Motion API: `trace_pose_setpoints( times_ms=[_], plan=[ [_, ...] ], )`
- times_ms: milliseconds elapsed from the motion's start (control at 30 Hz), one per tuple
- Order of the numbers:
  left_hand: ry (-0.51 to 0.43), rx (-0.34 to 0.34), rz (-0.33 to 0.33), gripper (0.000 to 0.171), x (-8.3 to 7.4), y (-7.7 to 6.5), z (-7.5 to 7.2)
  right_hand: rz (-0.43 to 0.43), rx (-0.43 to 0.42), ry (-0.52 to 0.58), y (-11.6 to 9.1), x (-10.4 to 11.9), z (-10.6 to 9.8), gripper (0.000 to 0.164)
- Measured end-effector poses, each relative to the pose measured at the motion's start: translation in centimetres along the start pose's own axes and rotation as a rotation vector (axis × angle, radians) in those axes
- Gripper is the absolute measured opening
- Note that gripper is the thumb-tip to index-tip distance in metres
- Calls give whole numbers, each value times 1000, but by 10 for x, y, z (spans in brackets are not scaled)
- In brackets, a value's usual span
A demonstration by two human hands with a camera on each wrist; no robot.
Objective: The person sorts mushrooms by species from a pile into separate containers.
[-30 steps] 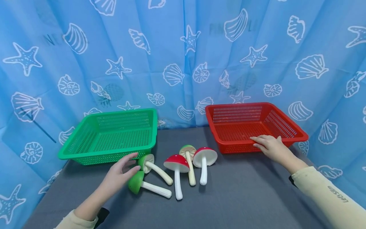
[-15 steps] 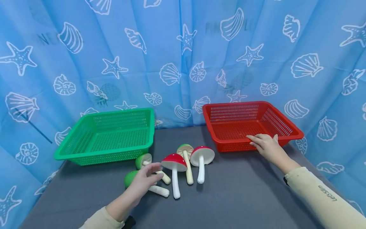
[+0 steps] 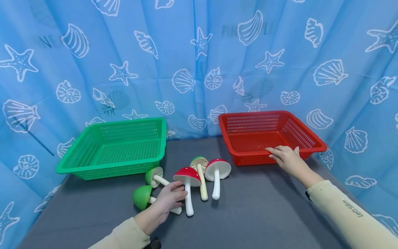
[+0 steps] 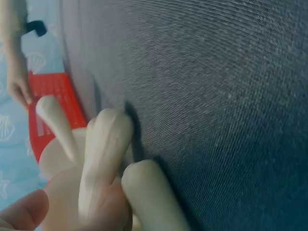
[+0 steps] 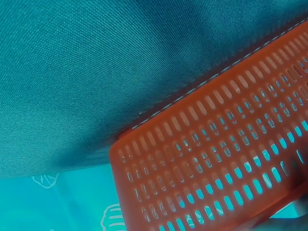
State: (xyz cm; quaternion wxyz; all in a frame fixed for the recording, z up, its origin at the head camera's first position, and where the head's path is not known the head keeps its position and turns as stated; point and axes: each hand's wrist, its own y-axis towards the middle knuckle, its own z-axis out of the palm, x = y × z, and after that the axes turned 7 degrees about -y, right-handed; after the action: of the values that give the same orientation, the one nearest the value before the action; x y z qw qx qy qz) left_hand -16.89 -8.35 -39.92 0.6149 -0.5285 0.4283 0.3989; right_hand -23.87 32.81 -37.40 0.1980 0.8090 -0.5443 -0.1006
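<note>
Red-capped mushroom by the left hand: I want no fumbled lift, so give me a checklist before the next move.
1. Left hand on the red-capped mushroom stem: cannot tell; fingers lie over two stems.
2. Neighbouring green-capped mushroom clear of the grasp: not ok, its stem lies under the hand.
3. Red basket steadied: ok, right hand rests on its front rim.
4. Red basket has room: ok.
5. Green basket out of the way: ok.

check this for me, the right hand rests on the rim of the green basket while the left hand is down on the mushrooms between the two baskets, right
Not quite: the right hand rests on the rim of the red basket, not the green basket, as the head view shows. The rest holds: the left hand is down on the mushrooms lying between the two baskets.
</note>
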Motion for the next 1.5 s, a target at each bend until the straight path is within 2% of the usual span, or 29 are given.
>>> trace_pose_setpoints(
  times_ms=[200, 333, 567, 767, 967, 1167, 1500],
  plan=[
    [79, 6, 37, 59, 4, 7, 7, 27, 34, 23, 0, 0, -1, 35],
    [88, -9, 34, 62, 5, 11, 9, 34, 40, 33, 0, 0, -2, 35],
    [19, -34, -9, 65, 7, 12, 8, 38, 47, 14, 2, 1, -1, 36],
    [-60, -17, -17, 63, 3, 7, 3, 38, 55, 22, 2, 1, 1, 35],
    [-128, -2, 9, 62, -10, 3, 4, 51, 70, 8, 1, 0, -1, 36],
    [-129, 19, 42, 61, -29, 4, 11, 35, 51, 6, 1, 0, 0, 35],
    [-160, 62, 53, 59, -55, 18, 37, 40, 66, 32, 0, -1, -2, 36]
  ],
)
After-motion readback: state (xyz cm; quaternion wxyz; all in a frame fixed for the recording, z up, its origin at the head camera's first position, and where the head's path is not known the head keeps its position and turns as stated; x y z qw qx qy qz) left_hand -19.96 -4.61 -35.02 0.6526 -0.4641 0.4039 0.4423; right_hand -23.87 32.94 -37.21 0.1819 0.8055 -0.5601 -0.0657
